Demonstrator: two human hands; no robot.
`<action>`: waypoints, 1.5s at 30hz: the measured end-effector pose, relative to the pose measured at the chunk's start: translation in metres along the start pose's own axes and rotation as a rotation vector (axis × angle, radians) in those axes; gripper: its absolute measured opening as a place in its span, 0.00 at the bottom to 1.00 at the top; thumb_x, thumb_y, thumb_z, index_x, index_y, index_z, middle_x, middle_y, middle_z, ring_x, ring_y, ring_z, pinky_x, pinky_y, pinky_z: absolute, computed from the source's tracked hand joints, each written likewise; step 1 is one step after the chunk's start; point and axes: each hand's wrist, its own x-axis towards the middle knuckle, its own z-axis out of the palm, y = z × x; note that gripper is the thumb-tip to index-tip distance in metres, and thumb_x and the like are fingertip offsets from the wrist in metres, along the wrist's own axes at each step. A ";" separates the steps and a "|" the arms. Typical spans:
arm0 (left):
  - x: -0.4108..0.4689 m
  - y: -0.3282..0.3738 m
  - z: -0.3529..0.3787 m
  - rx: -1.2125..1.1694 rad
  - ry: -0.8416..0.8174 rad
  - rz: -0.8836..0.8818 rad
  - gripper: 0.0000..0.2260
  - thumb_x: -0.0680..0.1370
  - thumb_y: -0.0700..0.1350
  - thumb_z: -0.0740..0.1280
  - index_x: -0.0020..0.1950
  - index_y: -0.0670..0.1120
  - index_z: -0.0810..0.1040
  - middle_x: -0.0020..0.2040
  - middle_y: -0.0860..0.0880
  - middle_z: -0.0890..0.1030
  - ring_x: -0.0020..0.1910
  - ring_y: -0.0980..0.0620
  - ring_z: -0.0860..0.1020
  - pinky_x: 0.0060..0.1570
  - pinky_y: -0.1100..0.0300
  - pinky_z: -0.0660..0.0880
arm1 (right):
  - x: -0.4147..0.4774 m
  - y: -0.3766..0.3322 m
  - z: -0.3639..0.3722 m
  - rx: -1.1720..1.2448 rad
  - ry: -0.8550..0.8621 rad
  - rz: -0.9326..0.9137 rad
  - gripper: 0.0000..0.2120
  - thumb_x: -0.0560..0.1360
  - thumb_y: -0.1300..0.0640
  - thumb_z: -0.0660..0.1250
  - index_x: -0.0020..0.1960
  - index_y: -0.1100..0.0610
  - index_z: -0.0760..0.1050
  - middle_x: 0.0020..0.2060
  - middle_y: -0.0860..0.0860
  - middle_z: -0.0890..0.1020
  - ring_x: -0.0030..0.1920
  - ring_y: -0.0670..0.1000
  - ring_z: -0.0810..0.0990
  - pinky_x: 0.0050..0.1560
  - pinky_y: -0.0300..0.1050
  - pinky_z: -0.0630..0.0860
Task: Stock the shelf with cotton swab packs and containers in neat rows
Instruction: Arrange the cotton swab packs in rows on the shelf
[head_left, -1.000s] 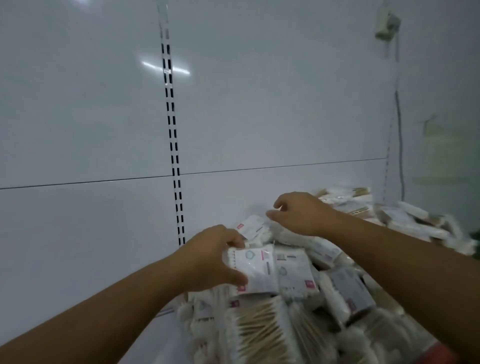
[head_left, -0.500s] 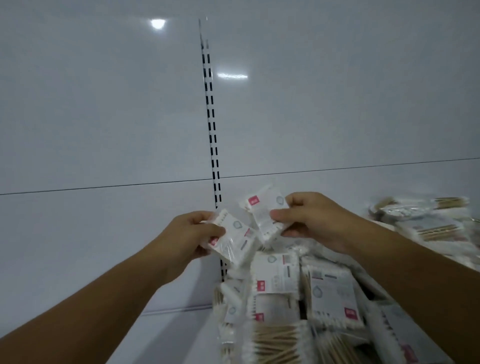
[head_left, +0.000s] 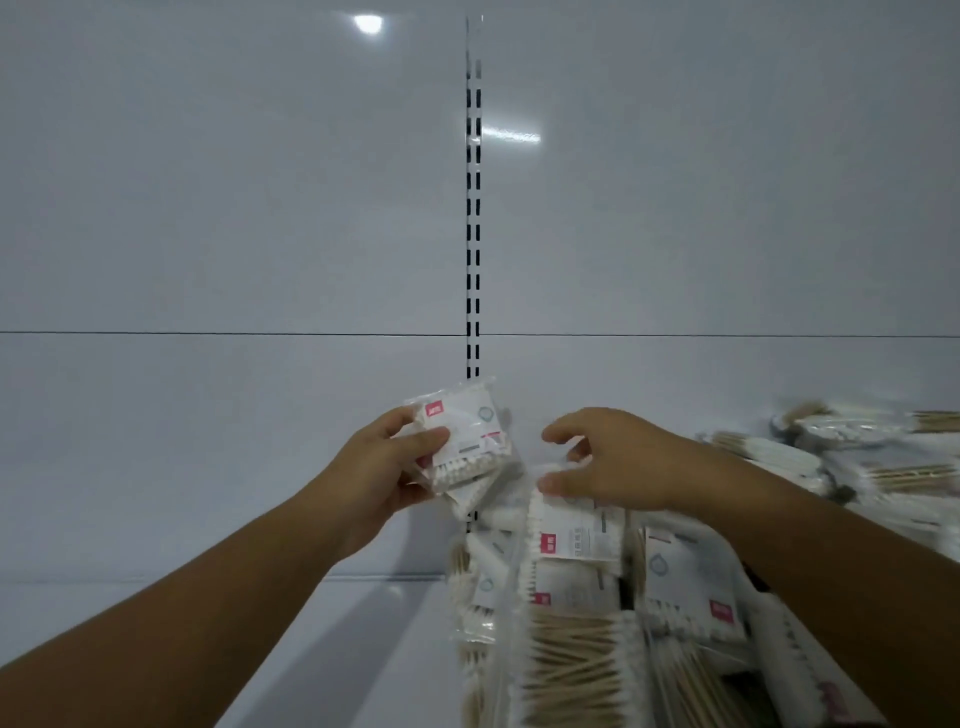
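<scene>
My left hand (head_left: 379, 467) grips a small stack of cotton swab packs (head_left: 467, 441), white with red labels, held up in front of the back panel. A second pack shows behind and below the front one. My right hand (head_left: 618, 457) hovers just right of them with thumb and fingers loosely curved and apart. Its thumb touches the top edge of a pack (head_left: 576, 540) in the pile; nothing is clearly held. The pile of swab packs (head_left: 571, 654) lies jumbled on the white shelf (head_left: 363, 649), under and in front of my right hand.
More swab packs (head_left: 841, 447) lie scattered at the back right. A slotted upright strip (head_left: 472, 208) runs down the white back panel. The bare shelf surface stretches left of the pile.
The pack my right hand pinched half a second ago now sits with the one in my left hand. My right hand has let go and dropped toward the pile. The camera has shifted left.
</scene>
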 end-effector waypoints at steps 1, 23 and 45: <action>-0.001 -0.002 -0.009 -0.001 0.025 -0.013 0.10 0.76 0.38 0.67 0.56 0.45 0.80 0.47 0.44 0.85 0.45 0.46 0.84 0.41 0.55 0.80 | 0.000 0.004 0.001 -0.177 -0.045 -0.007 0.27 0.69 0.41 0.72 0.64 0.51 0.73 0.60 0.44 0.75 0.56 0.46 0.76 0.54 0.40 0.72; -0.287 0.055 -0.360 0.070 0.559 0.037 0.16 0.68 0.38 0.76 0.53 0.46 0.81 0.43 0.48 0.86 0.40 0.52 0.84 0.34 0.63 0.77 | 0.035 -0.408 0.243 1.060 -0.336 -0.039 0.20 0.68 0.61 0.74 0.58 0.63 0.73 0.50 0.60 0.83 0.51 0.58 0.83 0.54 0.55 0.78; -0.395 0.167 -0.897 0.286 1.054 -0.008 0.13 0.72 0.29 0.70 0.52 0.43 0.81 0.47 0.43 0.85 0.46 0.46 0.84 0.44 0.55 0.81 | 0.280 -0.827 0.514 1.145 -0.237 -0.262 0.16 0.71 0.59 0.74 0.52 0.51 0.70 0.49 0.52 0.80 0.48 0.52 0.82 0.47 0.51 0.81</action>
